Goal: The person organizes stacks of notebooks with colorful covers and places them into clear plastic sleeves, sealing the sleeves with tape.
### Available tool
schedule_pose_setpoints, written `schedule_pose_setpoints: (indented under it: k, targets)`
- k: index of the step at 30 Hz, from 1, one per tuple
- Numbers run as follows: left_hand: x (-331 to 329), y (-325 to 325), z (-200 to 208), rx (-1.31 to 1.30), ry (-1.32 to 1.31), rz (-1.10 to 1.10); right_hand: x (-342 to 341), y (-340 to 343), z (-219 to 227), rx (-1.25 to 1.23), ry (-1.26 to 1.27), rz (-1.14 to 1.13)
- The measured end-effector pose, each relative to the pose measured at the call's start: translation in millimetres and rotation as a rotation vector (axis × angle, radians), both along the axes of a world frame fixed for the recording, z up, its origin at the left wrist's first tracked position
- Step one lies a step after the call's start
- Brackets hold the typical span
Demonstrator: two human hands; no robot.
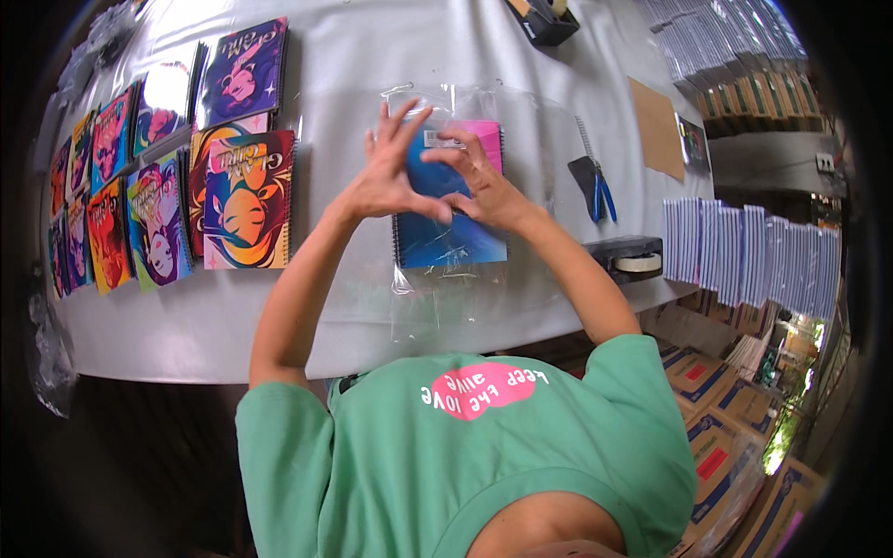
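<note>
A blue and pink spiral notebook [451, 244] lies on the table in front of me, over a clear plastic sheet or sleeve [428, 312] that sticks out at its near and far ends. Above the notebook's left part is my left hand [389, 177], open, fingers spread and thumb stretched to the right. My right hand [486, 186] is over its right part, fingers bent but apart from the thumb, so it is open too. The two thumb tips come close together above the cover. Whether anything thin lies between them is too small to tell. A white label [445, 139] shows near the far edge.
Colourful spiral notebooks [244, 200] stand in rows at the left. To the right lie blue-handled pliers [605, 197], a tape dispenser [633, 260] and brown cardboard [656, 128]. Another dispenser [544, 20] is at the far edge. Notebook stacks [749, 251] and cartons [712, 446] stand right.
</note>
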State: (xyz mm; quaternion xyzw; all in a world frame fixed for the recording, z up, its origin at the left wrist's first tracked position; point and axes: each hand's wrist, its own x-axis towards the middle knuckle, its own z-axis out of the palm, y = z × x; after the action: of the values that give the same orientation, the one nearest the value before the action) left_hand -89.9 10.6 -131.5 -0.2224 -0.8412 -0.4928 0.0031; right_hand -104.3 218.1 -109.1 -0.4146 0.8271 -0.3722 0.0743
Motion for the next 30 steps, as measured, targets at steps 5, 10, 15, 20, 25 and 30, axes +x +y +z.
schedule_pose_setpoints:
  k: [5,10,15,20,25,30]
  targets:
    - [12,8,-27,-0.233,0.075,0.150,-5,-8,8,0.053,-0.024,-0.030]
    - [9,11,7,-0.426,-0.263,0.146,66,-8,-9,0.342,0.117,-0.285]
    - [-1,4,0,-0.200,-0.162,0.040,215,6,6,-0.117,-0.244,-0.585]
    - [-2,2,-7,-0.218,-0.086,0.042,191,122,24,-0.570,-0.206,-1.987]
    - [-2,6,-4,-0.151,-0.153,0.030,168,168,5,-0.687,-0.746,-2.025]
    - [-4,4,-11,-0.172,-0.101,0.041,145,183,-9,-0.757,-0.952,-1.986]
